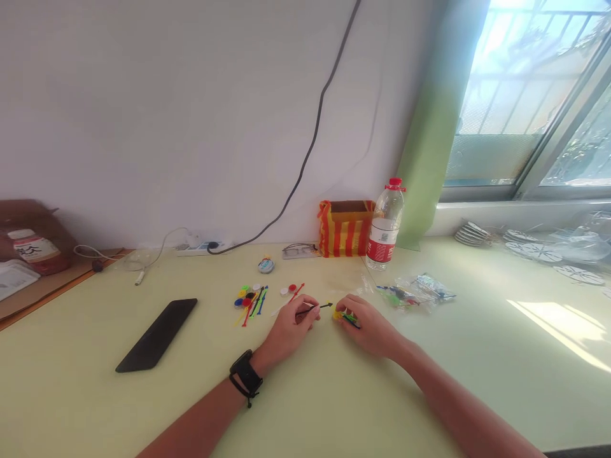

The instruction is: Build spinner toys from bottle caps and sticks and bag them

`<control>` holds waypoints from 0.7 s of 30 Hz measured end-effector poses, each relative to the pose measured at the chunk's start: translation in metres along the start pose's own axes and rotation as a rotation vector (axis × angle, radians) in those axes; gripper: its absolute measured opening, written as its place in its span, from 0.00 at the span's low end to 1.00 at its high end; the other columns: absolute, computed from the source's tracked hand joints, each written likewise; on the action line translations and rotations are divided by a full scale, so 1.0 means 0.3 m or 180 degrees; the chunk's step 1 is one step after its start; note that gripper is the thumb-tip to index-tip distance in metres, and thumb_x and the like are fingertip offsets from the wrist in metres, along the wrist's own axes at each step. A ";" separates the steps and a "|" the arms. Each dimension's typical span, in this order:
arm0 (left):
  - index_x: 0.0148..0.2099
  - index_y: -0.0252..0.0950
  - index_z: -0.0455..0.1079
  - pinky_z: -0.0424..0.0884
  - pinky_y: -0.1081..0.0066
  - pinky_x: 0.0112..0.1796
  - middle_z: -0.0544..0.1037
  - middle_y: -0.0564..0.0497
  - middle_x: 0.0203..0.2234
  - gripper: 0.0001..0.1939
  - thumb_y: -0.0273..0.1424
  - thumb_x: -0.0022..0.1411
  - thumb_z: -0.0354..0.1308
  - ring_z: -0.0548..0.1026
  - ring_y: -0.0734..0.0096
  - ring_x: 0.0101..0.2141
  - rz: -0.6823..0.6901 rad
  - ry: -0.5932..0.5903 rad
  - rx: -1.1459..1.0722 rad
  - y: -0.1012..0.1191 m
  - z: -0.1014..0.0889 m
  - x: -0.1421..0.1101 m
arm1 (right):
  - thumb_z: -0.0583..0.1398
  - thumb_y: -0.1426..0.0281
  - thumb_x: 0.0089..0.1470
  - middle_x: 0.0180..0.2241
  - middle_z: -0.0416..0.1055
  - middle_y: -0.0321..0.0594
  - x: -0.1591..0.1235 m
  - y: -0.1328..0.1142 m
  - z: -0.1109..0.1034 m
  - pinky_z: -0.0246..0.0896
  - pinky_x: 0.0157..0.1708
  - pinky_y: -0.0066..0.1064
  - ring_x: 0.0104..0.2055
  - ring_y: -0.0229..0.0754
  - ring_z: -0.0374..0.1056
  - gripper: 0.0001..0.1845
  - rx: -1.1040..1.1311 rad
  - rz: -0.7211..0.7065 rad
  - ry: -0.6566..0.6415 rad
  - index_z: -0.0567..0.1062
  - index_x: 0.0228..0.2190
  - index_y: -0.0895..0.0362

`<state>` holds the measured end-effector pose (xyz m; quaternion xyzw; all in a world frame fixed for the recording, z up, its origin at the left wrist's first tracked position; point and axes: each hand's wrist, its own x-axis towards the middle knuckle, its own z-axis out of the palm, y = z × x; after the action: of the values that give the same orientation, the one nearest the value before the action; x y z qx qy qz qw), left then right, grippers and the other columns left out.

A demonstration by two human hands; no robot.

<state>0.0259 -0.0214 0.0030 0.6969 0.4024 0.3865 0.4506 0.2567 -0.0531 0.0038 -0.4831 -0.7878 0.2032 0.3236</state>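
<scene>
My left hand point(289, 327) is closed in a pinch on a thin black plastic arrow point(326, 306), its tip pointing right. Close beside it, my right hand point(372, 324) curls around a small yellow plastic piece point(337, 315) and some green and dark blue slim pieces point(352, 320); fingers partly hide them. Left of my hands lies a group of coloured arrows point(255, 306) with several small round discs point(246, 302). Just behind my left hand are a red arrow point(298, 291), a red disc point(293, 289) and a white disc point(284, 292).
Clear bags of coloured parts point(410, 294) lie to the right. Behind stand a striped box point(346, 232) and a large bottle point(383, 229). A black phone point(157, 335) and a round tin point(266, 264) are left. White patterned discs point(539, 251) sit far right.
</scene>
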 end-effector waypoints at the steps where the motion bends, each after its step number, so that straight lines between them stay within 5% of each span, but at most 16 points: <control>1: 0.45 0.38 0.72 0.70 0.70 0.33 0.80 0.49 0.32 0.15 0.44 0.68 0.59 0.76 0.67 0.32 0.0110 0.0055 0.0143 -0.001 0.001 -0.002 | 0.57 0.75 0.59 0.42 0.73 0.42 0.001 0.001 -0.001 0.65 0.44 0.37 0.44 0.45 0.70 0.07 0.0045 0.0007 -0.0011 0.71 0.39 0.53; 10: 0.41 0.38 0.78 0.69 0.67 0.35 0.80 0.46 0.36 0.13 0.39 0.69 0.57 0.75 0.62 0.34 0.0483 0.0217 0.0954 -0.010 -0.008 0.008 | 0.54 0.82 0.56 0.41 0.75 0.40 -0.005 -0.026 -0.006 0.66 0.45 0.36 0.44 0.44 0.70 0.15 0.0518 -0.0219 -0.0320 0.74 0.37 0.52; 21: 0.41 0.40 0.82 0.72 0.67 0.39 0.84 0.48 0.37 0.11 0.37 0.66 0.60 0.79 0.60 0.37 0.0353 0.0271 0.0729 -0.026 -0.001 0.008 | 0.56 0.78 0.56 0.40 0.78 0.39 -0.013 -0.043 0.001 0.69 0.43 0.35 0.42 0.44 0.73 0.13 0.0866 -0.0171 -0.0517 0.77 0.37 0.51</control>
<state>0.0248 -0.0170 -0.0040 0.7479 0.4235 0.3916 0.3285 0.2498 -0.0624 0.0104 -0.3956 -0.7892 0.3377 0.3266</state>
